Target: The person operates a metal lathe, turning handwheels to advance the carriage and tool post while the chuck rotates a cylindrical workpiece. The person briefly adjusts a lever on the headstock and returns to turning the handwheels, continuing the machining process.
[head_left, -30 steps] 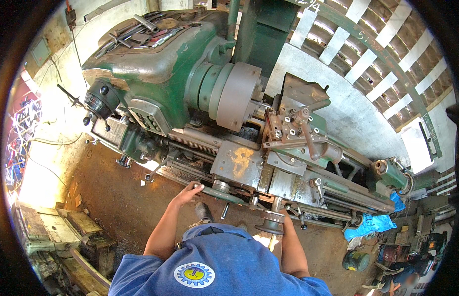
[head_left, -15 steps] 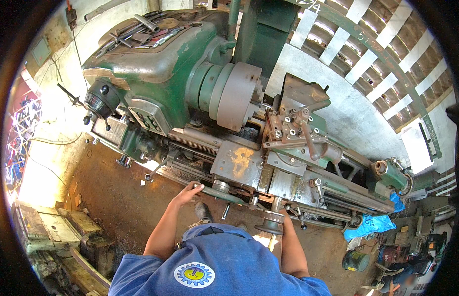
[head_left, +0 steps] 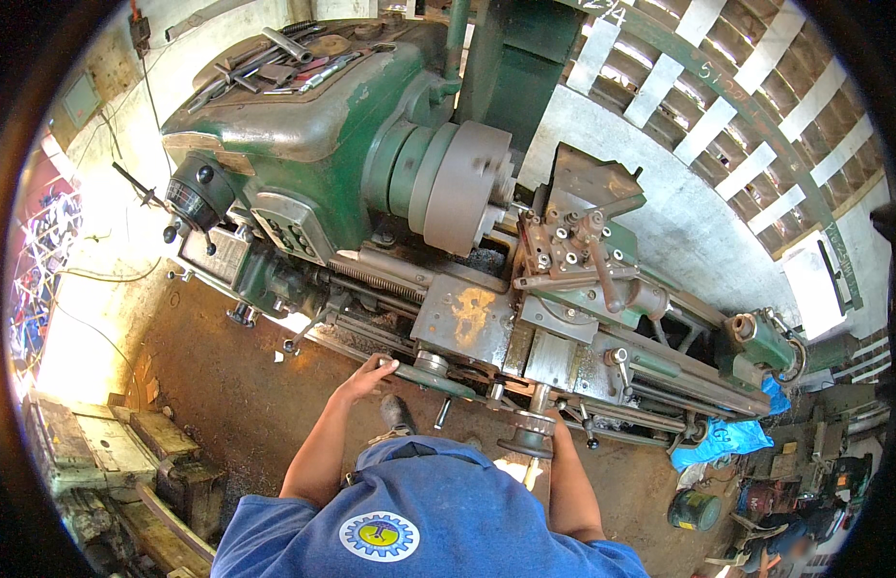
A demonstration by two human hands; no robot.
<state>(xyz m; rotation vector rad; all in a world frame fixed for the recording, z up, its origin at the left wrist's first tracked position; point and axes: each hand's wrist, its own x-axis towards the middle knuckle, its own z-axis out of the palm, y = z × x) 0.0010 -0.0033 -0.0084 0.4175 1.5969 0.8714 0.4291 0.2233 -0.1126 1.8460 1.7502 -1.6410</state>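
Brown shop floor [head_left: 226, 380] under it all. Left hand [head_left: 366, 378] has its fingers curled round the green handwheel [head_left: 438, 382], front of the carriage [head_left: 467, 323]. Right hand [head_left: 559, 429] is mostly hidden beside the smaller handwheel [head_left: 525, 442], can't tell its fingers. Farther up: grey chuck [head_left: 462, 188], green headstock [head_left: 323, 140].

There is one green lathe [head_left: 453, 313], one chuck [head_left: 460, 188], one tool post [head_left: 567, 245], one tailstock [head_left: 759, 345] and one green bucket [head_left: 695, 509].

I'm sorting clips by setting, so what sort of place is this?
Probably a machine workshop: there is a large green lathe with a heavy round chuck, and loose hand tools lie atop its headstock.
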